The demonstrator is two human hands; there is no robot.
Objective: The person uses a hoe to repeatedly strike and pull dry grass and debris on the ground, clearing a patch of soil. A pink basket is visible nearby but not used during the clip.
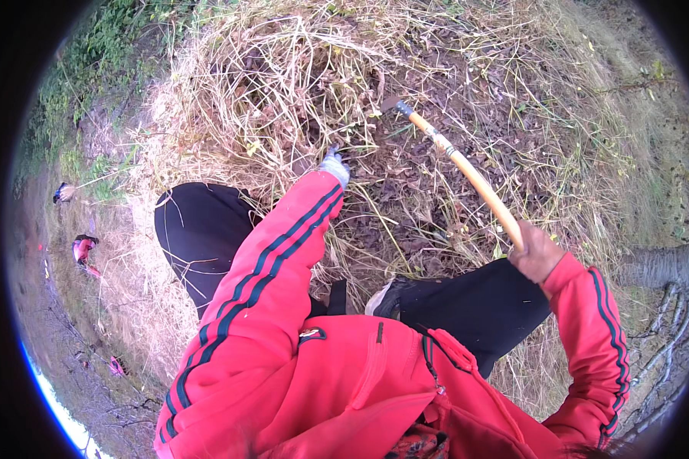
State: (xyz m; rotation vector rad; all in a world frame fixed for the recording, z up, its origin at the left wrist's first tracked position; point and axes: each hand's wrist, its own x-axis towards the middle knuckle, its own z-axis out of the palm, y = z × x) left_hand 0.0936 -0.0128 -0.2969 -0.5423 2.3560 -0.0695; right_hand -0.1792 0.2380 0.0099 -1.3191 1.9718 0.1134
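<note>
My right hand is bare and closed around the lower end of a long, slightly curved wooden handle. At the handle's far end, a dark metal collar leads to a brownish tool head; its full shape cannot be made out. My left hand, in a pale grey glove, reaches to the edge of a heap of dry, tangled grass. Stems partly cover its fingers, so whether they grip any is unclear. The tool head is up and to the right of the glove.
Cut stems and dead leaves cover the soil between my knees. A tree trunk and bare branches are at the right. Green shrubs grow at upper left. Farther off on the left, a person in red bends over.
</note>
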